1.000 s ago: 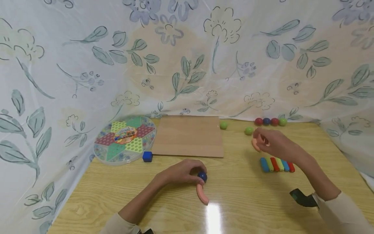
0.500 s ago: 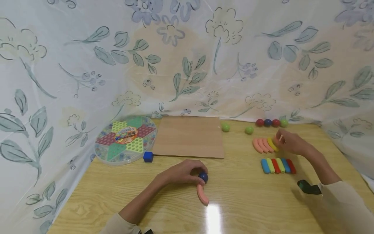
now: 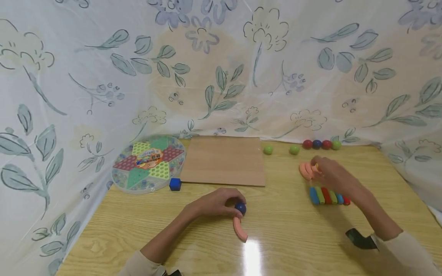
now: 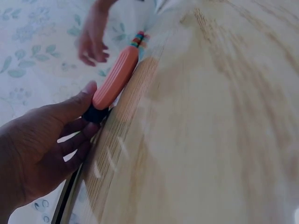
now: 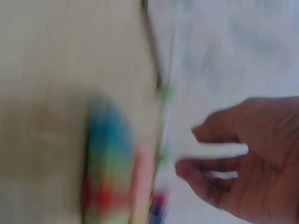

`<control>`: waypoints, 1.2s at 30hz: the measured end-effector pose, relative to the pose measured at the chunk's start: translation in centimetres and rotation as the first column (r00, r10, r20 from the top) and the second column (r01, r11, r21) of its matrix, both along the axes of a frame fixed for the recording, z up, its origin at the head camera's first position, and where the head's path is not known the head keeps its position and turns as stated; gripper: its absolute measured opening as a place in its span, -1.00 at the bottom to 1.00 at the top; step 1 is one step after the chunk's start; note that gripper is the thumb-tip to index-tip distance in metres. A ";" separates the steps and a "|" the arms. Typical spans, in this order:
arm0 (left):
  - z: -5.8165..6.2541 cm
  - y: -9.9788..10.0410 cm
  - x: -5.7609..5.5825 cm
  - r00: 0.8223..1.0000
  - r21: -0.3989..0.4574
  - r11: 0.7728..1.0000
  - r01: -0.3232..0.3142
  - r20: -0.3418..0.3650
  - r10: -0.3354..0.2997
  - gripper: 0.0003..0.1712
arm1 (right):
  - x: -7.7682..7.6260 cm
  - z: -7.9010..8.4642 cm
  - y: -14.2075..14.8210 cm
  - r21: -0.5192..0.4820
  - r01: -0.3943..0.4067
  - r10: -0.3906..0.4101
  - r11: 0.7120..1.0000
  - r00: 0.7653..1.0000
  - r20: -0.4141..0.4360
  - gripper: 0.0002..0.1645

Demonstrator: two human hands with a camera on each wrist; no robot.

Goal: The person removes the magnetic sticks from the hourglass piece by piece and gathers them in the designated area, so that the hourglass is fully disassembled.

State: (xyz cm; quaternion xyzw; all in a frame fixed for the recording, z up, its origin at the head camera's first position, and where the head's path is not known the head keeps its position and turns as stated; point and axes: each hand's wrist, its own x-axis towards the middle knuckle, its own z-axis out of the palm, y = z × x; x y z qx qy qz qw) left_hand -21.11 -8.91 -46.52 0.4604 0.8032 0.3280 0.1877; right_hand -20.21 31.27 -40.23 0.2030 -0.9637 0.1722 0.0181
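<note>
My left hand (image 3: 216,202) holds a dark blue ball (image 3: 240,208) on the table between thumb and fingers. A salmon-coloured curved piece (image 3: 239,230) lies against the ball and the thumb tip, its other end toward the near edge. In the left wrist view the ball (image 4: 95,115) is partly hidden behind the curved piece (image 4: 117,77). My right hand (image 3: 333,176) hovers over a row of salmon curved pieces (image 3: 304,171) and covers part of it. Seen from the right wrist, that hand (image 5: 261,161) has thumb and fingers apart, with nothing between them.
Short blue, yellow-green and red sticks (image 3: 324,196) lie side by side below the right hand. Behind are two green balls (image 3: 294,150) and a row of coloured balls (image 3: 317,144). A wooden board (image 3: 224,161), a round game board (image 3: 148,164) and a blue cube (image 3: 175,184) sit left.
My right hand moved right along the curved pieces, uncovering a yellow one, then came back left over them. The left hand stays on the ball.
</note>
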 end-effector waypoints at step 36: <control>7.7 13.0 -10.0 0.924 0.070 0.995 -0.077 -0.371 0.098 -0.63 | 4.4 4.0 0.4 -0.079 -0.057 0.055 0.995 0.998 -0.018 -0.82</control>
